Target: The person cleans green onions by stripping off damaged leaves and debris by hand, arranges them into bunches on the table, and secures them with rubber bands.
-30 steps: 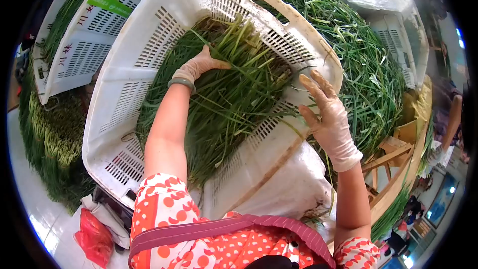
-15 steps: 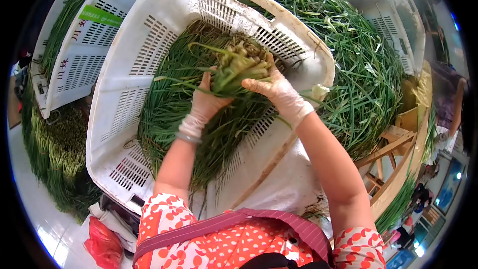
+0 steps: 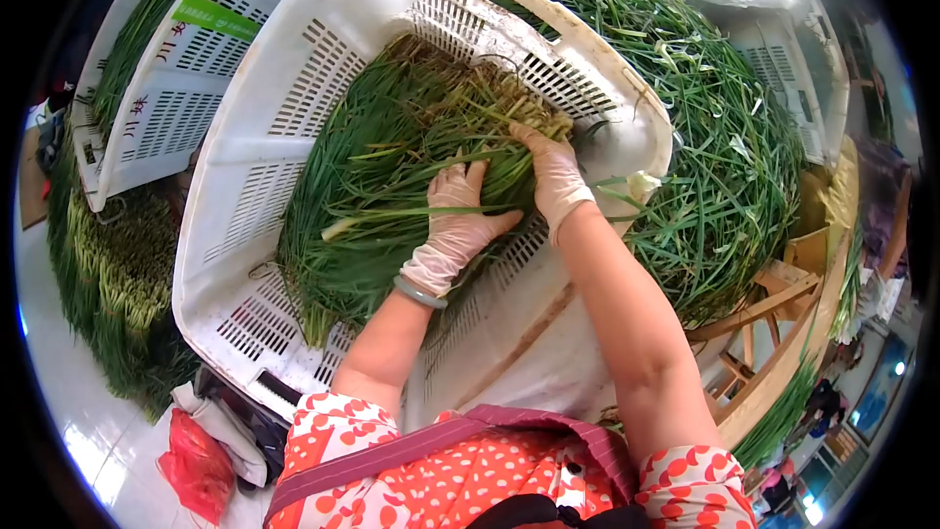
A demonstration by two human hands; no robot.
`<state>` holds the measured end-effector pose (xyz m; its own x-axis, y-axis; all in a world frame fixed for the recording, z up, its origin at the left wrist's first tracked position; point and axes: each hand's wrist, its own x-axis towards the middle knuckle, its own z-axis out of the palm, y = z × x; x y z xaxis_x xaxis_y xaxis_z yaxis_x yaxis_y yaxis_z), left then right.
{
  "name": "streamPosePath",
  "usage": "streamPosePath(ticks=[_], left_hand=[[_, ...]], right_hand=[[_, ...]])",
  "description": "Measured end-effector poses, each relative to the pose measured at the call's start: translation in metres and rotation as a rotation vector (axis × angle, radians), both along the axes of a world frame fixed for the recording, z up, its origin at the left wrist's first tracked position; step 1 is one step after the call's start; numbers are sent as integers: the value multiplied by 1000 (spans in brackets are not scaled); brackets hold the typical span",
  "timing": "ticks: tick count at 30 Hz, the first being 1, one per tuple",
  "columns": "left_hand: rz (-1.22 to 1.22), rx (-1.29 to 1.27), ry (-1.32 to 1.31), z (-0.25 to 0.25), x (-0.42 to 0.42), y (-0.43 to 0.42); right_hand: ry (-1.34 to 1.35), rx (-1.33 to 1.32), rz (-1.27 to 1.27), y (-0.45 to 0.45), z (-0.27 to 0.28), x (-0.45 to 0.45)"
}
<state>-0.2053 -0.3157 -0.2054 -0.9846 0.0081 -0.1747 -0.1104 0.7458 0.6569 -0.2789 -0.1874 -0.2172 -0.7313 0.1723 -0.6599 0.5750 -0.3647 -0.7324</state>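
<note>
A white slatted plastic basket [image 3: 220, 196] holds long green leafy stalks that look like Chinese chives [image 3: 338, 171]. Their pale root ends lie toward the basket's far right side. My left hand [image 3: 460, 220], in a thin whitish glove, rests on the chives with thumb and fingers spread. Beside it, my right hand [image 3: 553, 171], gloved too, lies against the root ends near the basket's right wall, fingers stretched out over the stalks. Its thumb is hard to make out. One loose pale stalk crosses the pile below the left hand's fingers.
A large heap of loose green leaves [image 3: 725, 147] lies to the right, by a wooden frame [image 3: 774, 294]. Another white basket [image 3: 162, 103] with greens stands at the left, above stacked bundles [image 3: 117, 304]. A red plastic bag [image 3: 196, 465] lies on the tiled floor.
The bundle of chives that both hands held up has been lowered onto the pile. My left hand has moved right and down and spread its fingers; my right hand has opened against the root ends.
</note>
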Motion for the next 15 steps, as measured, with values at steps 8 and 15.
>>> streamPosePath(ticks=[8,15], left_hand=[[421,744,-167,15,-48,-97],[348,328,588,19,-71,-68]], right_hand=[[-234,198,17,12,-22,-2],[-66,9,156,12,11,3]])
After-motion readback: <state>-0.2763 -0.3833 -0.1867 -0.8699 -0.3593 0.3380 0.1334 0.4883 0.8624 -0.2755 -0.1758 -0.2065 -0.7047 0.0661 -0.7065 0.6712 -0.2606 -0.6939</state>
